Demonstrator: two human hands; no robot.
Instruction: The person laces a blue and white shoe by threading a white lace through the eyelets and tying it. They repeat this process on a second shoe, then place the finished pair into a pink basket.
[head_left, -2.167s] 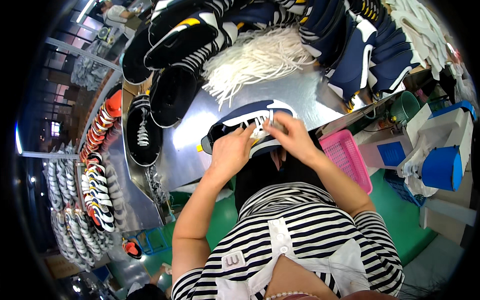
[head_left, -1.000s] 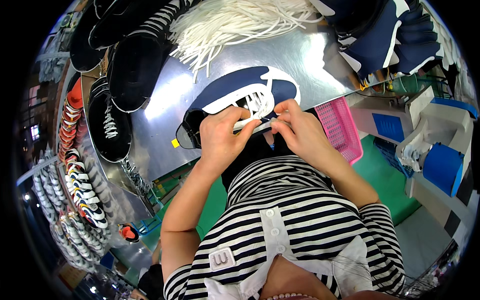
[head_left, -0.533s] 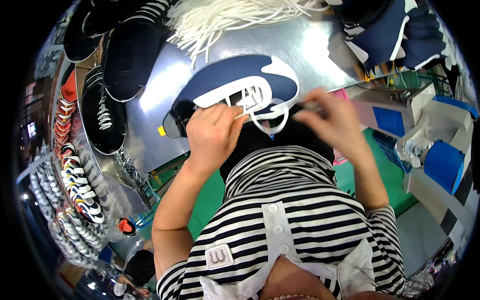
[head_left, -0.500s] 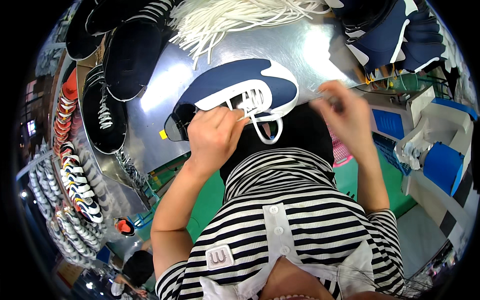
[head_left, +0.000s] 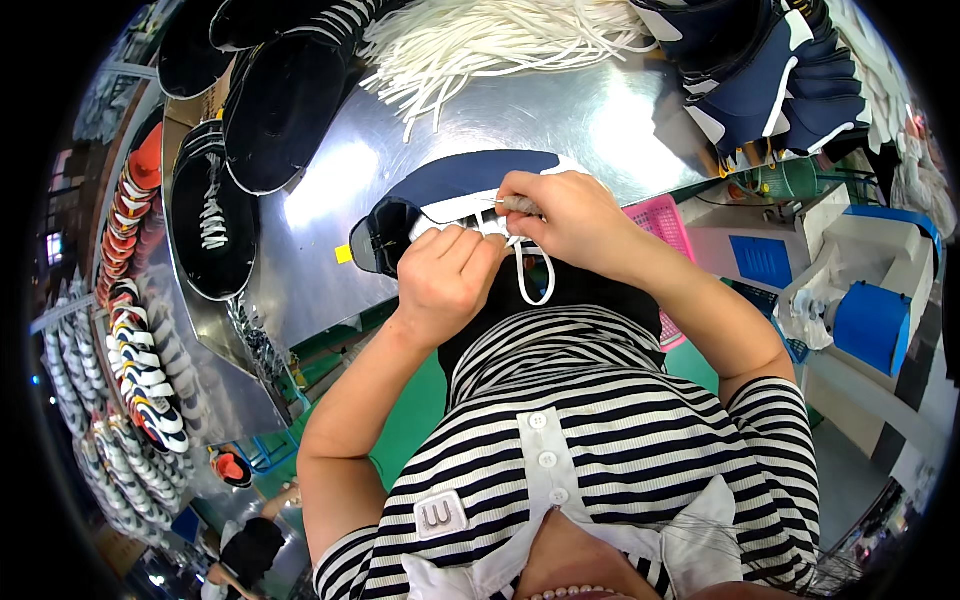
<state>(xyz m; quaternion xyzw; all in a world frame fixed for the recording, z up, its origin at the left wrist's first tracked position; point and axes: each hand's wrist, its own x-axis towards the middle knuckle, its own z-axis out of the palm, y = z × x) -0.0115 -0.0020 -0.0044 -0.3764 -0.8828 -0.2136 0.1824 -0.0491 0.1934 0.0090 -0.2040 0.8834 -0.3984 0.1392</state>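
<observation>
A navy shoe upper [head_left: 450,176] with white trim and a dark toe lies on its side at the near edge of the metal table [head_left: 560,115]. My left hand [head_left: 448,275] is closed on its near side, beside the lacing opening. My right hand [head_left: 580,215] pinches an awl [head_left: 522,205] with a wrapped grey handle, its thin metal part pointing left over the opening. A white shoelace [head_left: 548,285] hangs in a loop from the upper, just below my right fingers. My fingers cover part of the eyelets and the lace's ends.
Loose white laces [head_left: 490,40] are heaped at the back. Black shoe uppers [head_left: 285,110] pile up at the left, navy uppers [head_left: 750,95] at the far right. A pink basket [head_left: 662,220] and a blue-and-white machine [head_left: 870,325] stand right. Another person [head_left: 250,550] is at lower left.
My right hand has come left from beside the shoe upper to its lacing opening, bringing the awl. My left hand keeps its hold on the upper.
</observation>
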